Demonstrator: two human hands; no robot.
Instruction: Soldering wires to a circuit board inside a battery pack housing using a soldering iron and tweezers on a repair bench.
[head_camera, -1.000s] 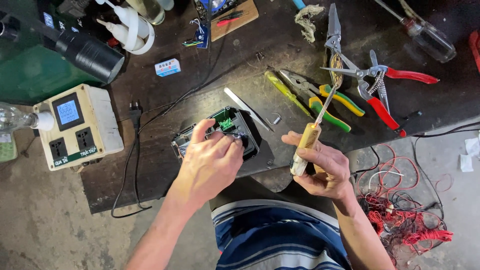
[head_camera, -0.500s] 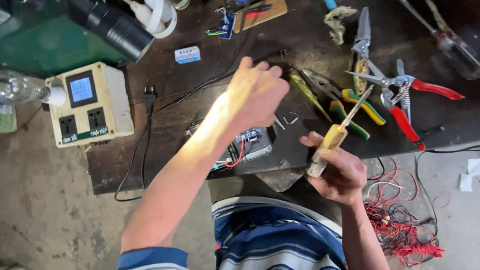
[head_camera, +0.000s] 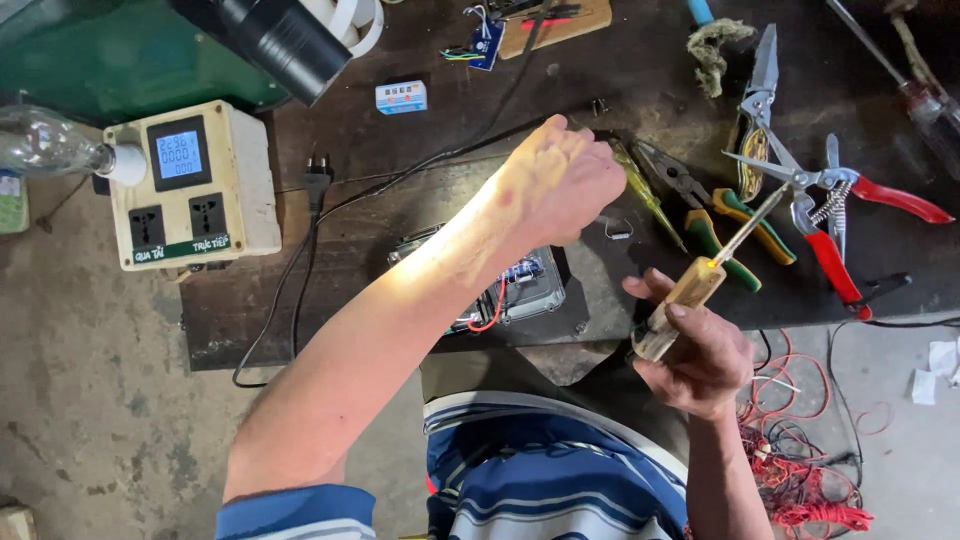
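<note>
While my right hand (head_camera: 700, 360) wraps its fingers around the pale wooden handle of a screwdriver (head_camera: 705, 282), the metal shaft slants up and away from me, its tip ending close to the red-handled snips (head_camera: 835, 215). That grip is firm and closed, thumb laid along the handle.

My left hand (head_camera: 560, 185) hangs over the dark workbench (head_camera: 400, 120), reached out across it with the back of the hand facing up and the fingers curled under. I cannot tell whether it grips anything, since the fingertips are hidden beneath the hand.

Taking the small open electronics box (head_camera: 515, 285) as my landmark: it lies on the bench partly under my left forearm, with a red wire looping out of it. My left hand is just beyond the box. The screwdriver is to the right of the box, off the near bench edge. A small metal clip (head_camera: 618, 232) lies on the bench just right of the box, near my left hand. Further right of the box lie green-and-yellow-handled pliers (head_camera: 720, 215), then the snips. Well to the left of the box sits a cream socket unit (head_camera: 195, 185) with a lit display and two outlets. A black plug (head_camera: 317, 172) and its cable lie between that unit and the box. A tangle of red wire (head_camera: 800, 470) lies on the floor, below and right of the box.
</note>
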